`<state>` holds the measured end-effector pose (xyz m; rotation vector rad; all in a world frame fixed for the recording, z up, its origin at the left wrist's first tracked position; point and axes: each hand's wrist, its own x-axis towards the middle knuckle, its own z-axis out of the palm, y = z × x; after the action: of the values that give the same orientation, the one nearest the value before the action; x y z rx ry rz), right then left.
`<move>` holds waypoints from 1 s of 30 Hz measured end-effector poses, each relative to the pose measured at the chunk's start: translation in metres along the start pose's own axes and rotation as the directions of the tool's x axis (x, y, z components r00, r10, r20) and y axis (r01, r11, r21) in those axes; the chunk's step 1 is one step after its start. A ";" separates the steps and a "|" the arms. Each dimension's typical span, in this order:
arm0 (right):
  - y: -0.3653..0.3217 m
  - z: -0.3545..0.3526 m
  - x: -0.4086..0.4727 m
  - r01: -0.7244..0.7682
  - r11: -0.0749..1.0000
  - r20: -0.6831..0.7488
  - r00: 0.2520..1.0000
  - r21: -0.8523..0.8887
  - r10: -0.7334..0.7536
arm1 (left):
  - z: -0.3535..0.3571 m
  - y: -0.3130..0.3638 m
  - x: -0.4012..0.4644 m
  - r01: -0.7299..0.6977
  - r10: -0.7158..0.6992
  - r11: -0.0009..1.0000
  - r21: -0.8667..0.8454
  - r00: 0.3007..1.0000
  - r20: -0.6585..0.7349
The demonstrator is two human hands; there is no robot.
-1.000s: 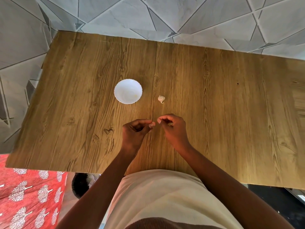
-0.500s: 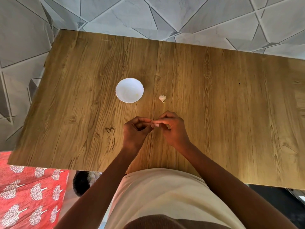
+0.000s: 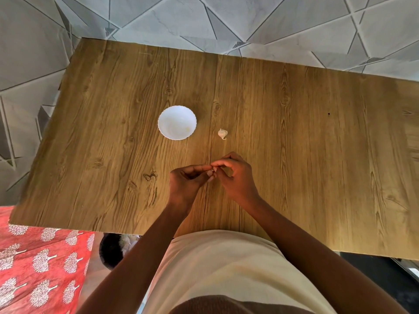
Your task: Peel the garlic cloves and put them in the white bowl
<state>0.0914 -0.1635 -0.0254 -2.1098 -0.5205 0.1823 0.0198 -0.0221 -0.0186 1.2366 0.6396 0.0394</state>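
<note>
Pinching one garlic clove (image 3: 213, 171) mid-table, both hands' fingers (image 3: 223, 163) meet; white bowl (image 3: 177, 122) sits well apart.

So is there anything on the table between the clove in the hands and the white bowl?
Nothing visible. The clove is pinched between both hands, and only bare table lies between it and the white bowl. The other garlic piece sits off to the bowl's right.

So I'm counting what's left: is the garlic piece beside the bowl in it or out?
Out. The garlic piece lies on the bare wooden table, right of the white bowl and apart from its rim.
</note>
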 end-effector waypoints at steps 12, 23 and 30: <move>-0.003 0.002 0.001 -0.058 0.997 0.025 0.998 0.050 0.056 | -0.003 0.001 -0.003 0.022 -0.023 0.998 -0.064 1.000 -0.014; 0.015 0.015 0.002 -0.068 0.998 0.100 0.993 -0.009 0.069 | -0.030 -0.021 0.002 -0.224 0.339 0.818 0.530 0.932 -0.130; 0.023 0.033 0.005 -0.029 0.995 0.140 0.989 -0.097 0.042 | -0.059 -0.038 0.027 -0.273 0.542 0.551 0.788 0.836 -0.089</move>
<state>0.0927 -0.1476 -0.0626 -2.2105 -0.5857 0.3359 0.0023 0.0254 -0.0747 2.2360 0.6480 0.4299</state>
